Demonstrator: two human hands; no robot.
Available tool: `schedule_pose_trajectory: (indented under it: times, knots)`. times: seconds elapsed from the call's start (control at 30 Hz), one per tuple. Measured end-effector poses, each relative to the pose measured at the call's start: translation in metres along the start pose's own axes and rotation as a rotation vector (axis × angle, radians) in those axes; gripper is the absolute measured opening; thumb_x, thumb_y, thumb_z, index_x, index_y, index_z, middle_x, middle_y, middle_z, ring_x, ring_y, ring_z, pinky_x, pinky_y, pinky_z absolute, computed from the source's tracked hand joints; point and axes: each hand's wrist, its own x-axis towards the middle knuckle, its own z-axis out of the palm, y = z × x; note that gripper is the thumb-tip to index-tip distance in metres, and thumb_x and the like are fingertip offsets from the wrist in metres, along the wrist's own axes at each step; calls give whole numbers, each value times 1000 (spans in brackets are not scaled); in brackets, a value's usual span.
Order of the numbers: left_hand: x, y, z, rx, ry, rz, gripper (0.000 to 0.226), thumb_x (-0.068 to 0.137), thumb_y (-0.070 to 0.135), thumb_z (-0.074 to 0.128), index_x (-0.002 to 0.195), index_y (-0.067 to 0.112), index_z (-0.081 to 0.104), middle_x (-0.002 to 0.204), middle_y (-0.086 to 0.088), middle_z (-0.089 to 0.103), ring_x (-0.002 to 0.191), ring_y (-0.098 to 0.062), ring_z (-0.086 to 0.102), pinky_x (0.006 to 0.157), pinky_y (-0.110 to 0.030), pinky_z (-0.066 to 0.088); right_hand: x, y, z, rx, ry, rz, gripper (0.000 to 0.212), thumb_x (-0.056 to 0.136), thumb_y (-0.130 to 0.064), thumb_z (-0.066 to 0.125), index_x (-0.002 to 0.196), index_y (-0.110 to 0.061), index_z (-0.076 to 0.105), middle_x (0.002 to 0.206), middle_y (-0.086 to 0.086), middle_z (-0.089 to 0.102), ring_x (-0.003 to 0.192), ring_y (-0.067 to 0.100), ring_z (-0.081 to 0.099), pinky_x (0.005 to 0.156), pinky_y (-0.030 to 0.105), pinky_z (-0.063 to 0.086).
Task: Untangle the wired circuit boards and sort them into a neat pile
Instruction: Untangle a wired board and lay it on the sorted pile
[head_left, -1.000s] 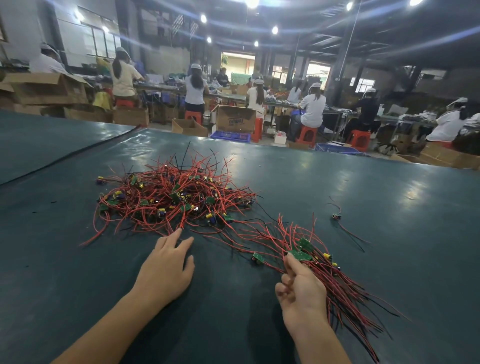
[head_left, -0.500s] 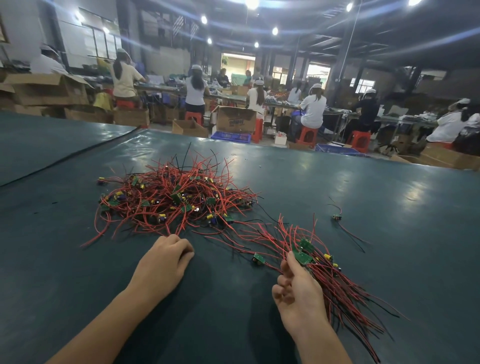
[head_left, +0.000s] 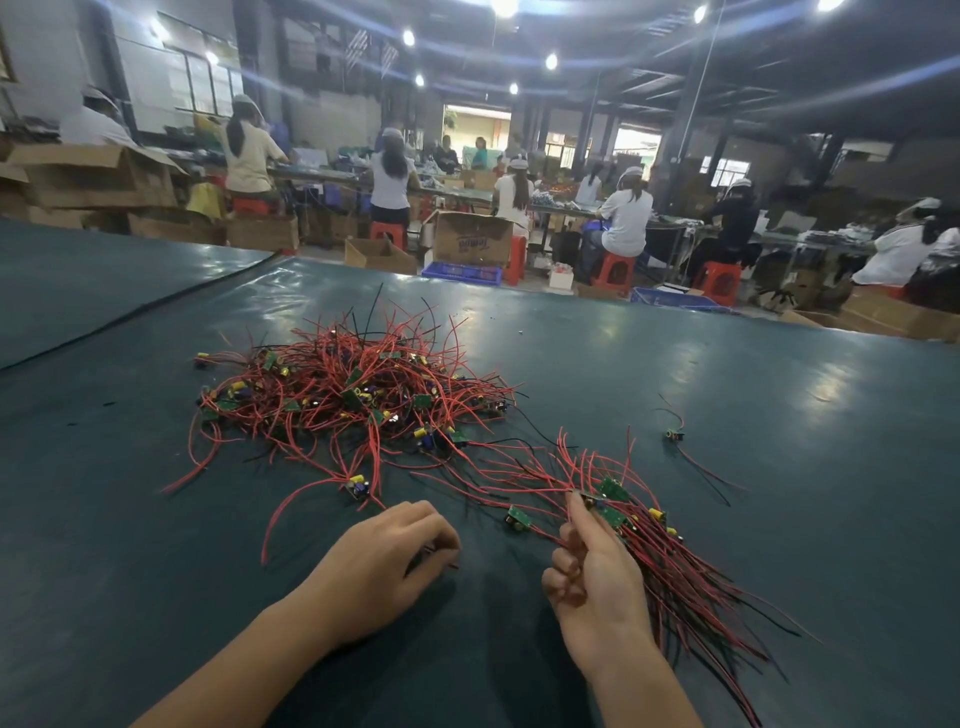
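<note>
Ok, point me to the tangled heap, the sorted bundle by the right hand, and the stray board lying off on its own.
tangled heap (head_left: 353, 395): head view, middle of the red wire mass.
sorted bundle (head_left: 675, 566): head view, its aligned wires right of the hand.
stray board (head_left: 674, 434): head view, the small board itself.

Both forearms bare; no sleeves or jewellery.

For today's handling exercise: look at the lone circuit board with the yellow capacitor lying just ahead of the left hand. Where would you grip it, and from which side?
Probably by the board's own edges, coming from the near side with the left hand. It lies apart from the tangled pile, and its red wires trail away left and toward the near edge, so pulling a wire alone would likely drag or snag.
</note>
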Motion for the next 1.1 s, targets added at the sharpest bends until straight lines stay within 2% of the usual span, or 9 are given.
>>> schedule_pose_trajectory:
  times: [0.27,0.43,0.53,0.63,0.7,0.8,0.9,0.97,1.1]
  knots:
    - [-1,0,0,-6,9,-2,6,95,30,54,93,29,60,94,18,55,88,1,51,77,-23,46,-3,-7,-3,215,76,72,19,96,-19,56,77,-18,53,57,-7,45,32,2,32,30,13,24]
    - [0,4,0,-36,29,21,8,95,33,51,94,29,58,94,19,54,85,2,51,73,-24,47,-2,-7,-6,113,89,171,13,99,-19,50,96,-12,60,60,-7,52,29,2,30,29,11,20]
    - [0,11,0,-101,82,44,13,96,37,47,95,28,57,93,19,54,78,1,53,66,-26,49,-4,-6,-4,64,30,160,18,99,-24,50,98,-10,62,55,-6,56,30,2,30,27,12,19]
    - [2,20,0,-128,175,130,13,97,30,51,95,21,60,94,14,57,77,-3,54,64,-27,49,-7,-1,2,-214,-31,69,24,96,-31,55,95,-11,70,58,-3,61,35,4,37,31,14,22]
    - [4,28,1,-120,223,220,9,97,23,54,97,17,61,97,8,59,80,-7,57,67,-25,50,-11,7,8,-402,-102,18,25,94,-33,58,89,-13,73,62,-1,66,41,8,47,36,16,30]
    - [5,38,4,-124,242,350,7,94,18,61,100,14,60,102,2,61,88,-11,60,75,-20,50,-21,16,15,-539,-273,6,29,93,-35,58,84,-14,75,67,6,67,55,17,59,46,23,44]
    - [5,42,3,-127,254,365,10,91,15,64,101,12,61,105,2,57,87,-11,57,76,-16,47,-26,17,18,-486,-431,120,36,95,-39,53,92,-10,74,75,10,67,69,19,65,56,30,50]
    - [5,43,3,-112,284,381,9,92,17,63,99,12,62,104,2,56,87,-11,57,79,-15,46,-26,15,18,-441,-481,159,33,93,-35,57,99,-7,73,86,15,69,78,23,66,62,33,51]
    - [4,45,3,-130,335,365,14,86,22,69,96,17,60,97,1,62,86,-14,61,75,-26,51,-21,14,15,-413,-380,23,14,86,-9,65,88,-13,78,92,18,74,77,24,68,63,32,52]
